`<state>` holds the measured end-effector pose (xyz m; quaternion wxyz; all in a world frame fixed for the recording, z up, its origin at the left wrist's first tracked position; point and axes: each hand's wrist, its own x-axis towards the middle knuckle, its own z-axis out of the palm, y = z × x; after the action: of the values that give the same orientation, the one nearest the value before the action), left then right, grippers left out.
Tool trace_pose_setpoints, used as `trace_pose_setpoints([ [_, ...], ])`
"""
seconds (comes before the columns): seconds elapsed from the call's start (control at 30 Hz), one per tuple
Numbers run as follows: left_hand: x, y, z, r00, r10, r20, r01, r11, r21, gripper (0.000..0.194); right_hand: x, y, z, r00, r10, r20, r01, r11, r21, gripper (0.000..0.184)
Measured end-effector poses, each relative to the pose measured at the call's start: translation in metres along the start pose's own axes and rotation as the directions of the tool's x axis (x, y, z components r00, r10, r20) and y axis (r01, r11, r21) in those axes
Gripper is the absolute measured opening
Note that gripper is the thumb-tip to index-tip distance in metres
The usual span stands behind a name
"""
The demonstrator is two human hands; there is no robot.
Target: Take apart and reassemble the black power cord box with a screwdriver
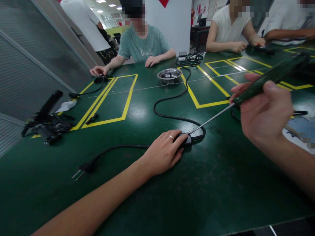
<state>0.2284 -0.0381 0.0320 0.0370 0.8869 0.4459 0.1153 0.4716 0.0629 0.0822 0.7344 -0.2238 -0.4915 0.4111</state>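
Observation:
My left hand (165, 151) lies over a small dark inline box (187, 140) on a black power cord (128, 146), gripping it against the green table. A ring shows on one finger. The cord runs left to a two-pin plug (86, 167) and loops away to the right and back. In my right hand (267, 113) is a screwdriver (261, 81) with a dark green handle, held by thumb and fingers. Its long thin metal shaft slants down to the left, and the tip meets the box beside my left fingertips.
A metal bowl (169, 76) with small dark pieces stands farther back. Black parts (49, 126) lie at the left, and a cable bundle (193, 59) at the back. Yellow tape (128, 105) marks the green table (157, 203). People sit across it, one with a hand on a dark part.

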Motion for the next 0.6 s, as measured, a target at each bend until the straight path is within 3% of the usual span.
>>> trace_pose_setpoints([
  [0.17, 0.0008, 0.0003, 0.0006, 1.0, 0.003, 0.005, -0.003, 1.0, -0.004, 0.042, -0.0009, 0.0023, 0.003, 0.995, -0.083, -0.058, 0.079, 0.994, -0.074, 0.016],
  [0.4, 0.0004, 0.0002, -0.0007, 1.0, -0.003, 0.009, 0.003, 1.0, 0.0, 0.043, -0.0021, 0.0058, 0.0046, 0.997, -0.078, -0.029, 0.07, 0.973, -0.219, 0.026],
  [0.6, 0.0002, 0.0004, -0.0007, 1.0, -0.004, 0.008, 0.004, 1.0, 0.0, 0.043, -0.0021, 0.005, 0.0024, 1.0, -0.006, 0.003, 0.006, 0.997, -0.083, 0.028],
])
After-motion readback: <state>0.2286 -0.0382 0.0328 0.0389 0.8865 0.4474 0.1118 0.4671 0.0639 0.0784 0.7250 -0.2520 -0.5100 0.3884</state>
